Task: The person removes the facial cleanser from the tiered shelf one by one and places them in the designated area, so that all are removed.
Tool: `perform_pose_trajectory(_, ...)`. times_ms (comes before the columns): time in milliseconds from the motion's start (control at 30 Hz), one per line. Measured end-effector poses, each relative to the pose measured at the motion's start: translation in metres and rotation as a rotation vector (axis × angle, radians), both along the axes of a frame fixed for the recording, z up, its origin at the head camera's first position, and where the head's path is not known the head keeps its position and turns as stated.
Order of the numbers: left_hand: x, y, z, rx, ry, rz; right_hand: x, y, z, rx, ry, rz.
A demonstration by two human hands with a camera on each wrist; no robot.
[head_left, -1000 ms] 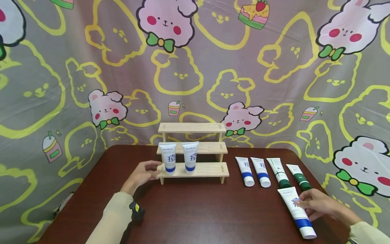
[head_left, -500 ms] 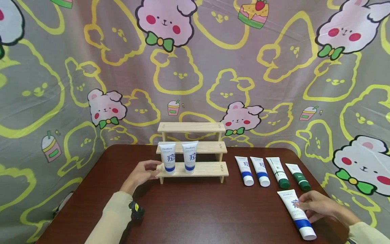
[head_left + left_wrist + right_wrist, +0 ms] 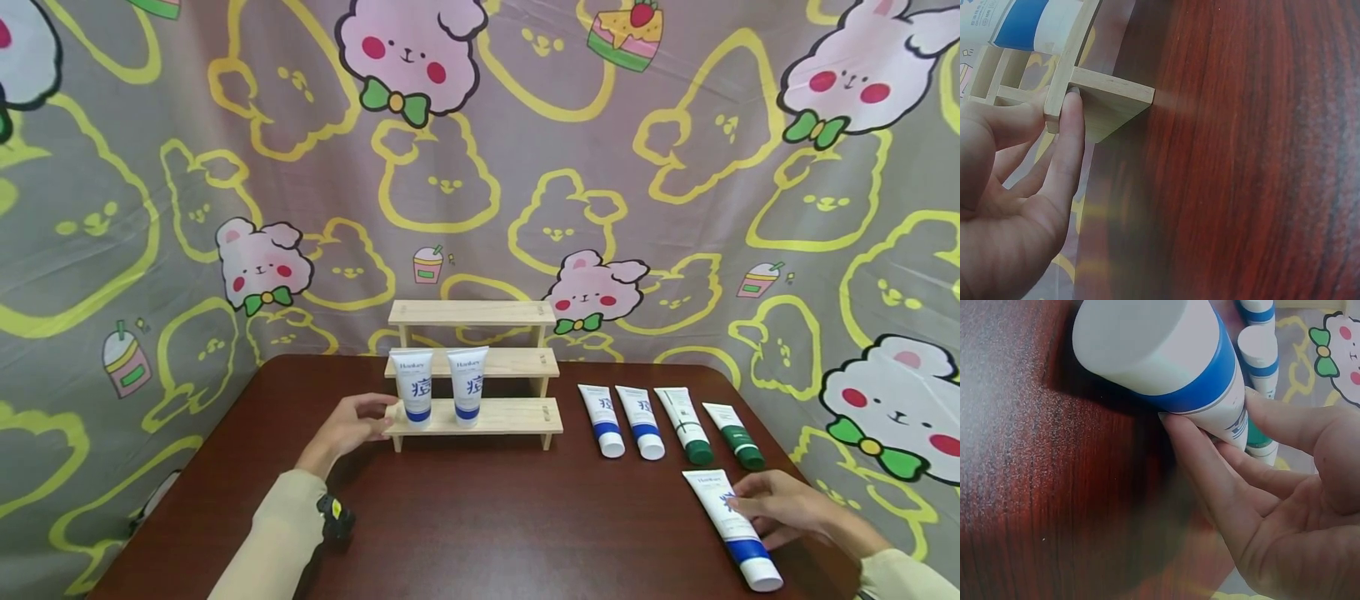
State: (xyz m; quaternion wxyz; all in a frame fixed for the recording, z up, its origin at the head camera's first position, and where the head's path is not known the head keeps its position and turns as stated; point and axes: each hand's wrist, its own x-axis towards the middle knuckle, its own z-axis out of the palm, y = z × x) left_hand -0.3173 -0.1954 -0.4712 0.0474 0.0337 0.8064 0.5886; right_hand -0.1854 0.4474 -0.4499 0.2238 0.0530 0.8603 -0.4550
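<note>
My left hand (image 3: 347, 431) pinches the left end of the lowest board of a three-tier wooden display rack (image 3: 517, 417). In the left wrist view, thumb and fingers lie on opposite faces of that board (image 3: 1060, 94), close to its leg. Two white cream tubes with blue bands, a left tube (image 3: 415, 387) and a right tube (image 3: 468, 387), stand upright on the same board. At the right, my right hand (image 3: 787, 506) holds a similar white-and-blue cream tube (image 3: 738, 533) tilted, cap toward me. The right wrist view shows its white cap (image 3: 1129, 337) large, with fingers around the tube body.
Beyond my right hand, several tubes lie in a row on the dark wooden table (image 3: 480, 517): two blue-banded tubes (image 3: 602, 421) (image 3: 641, 422), a white tube with a green cap (image 3: 684, 425) and a green-and-white tube (image 3: 735, 435). A cartoon-printed curtain (image 3: 480, 167) hangs behind and at both sides.
My right hand has shifted slightly toward me with the tube, uncovering more of the green cap behind it. The left hand, rack and standing tubes look unchanged.
</note>
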Motion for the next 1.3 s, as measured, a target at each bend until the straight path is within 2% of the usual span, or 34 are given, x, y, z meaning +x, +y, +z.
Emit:
perform_pose_trajectory(333,0.001,0.001,0.0,0.0,-0.011,0.003,-0.002,0.001,0.0,0.019,-0.029,-0.007)
perform_pose_trajectory(567,0.001,0.002,0.002,0.015,-0.011,0.0,-0.005,-0.001,0.006,0.121,-0.019,-0.005)
perform_pose_trajectory(667,0.001,0.001,0.002,0.02,-0.008,-0.011,-0.01,-0.003,0.017,0.183,0.026,0.019)
perform_pose_trajectory(767,0.001,0.001,0.002,0.022,-0.004,-0.012,-0.019,-0.008,0.036,0.227,0.093,0.041)
perform_pose_trajectory(1000,0.001,0.0,0.001,0.021,-0.002,-0.011,-0.044,-0.042,0.078,0.185,0.291,0.091)
perform_pose_trajectory(1100,0.001,0.0,0.001,0.027,-0.006,-0.006,-0.054,-0.065,0.087,0.175,0.339,0.11)
perform_pose_trajectory(1300,0.001,0.0,0.002,0.027,0.0,-0.021,-0.071,-0.112,0.094,0.162,0.424,0.157)
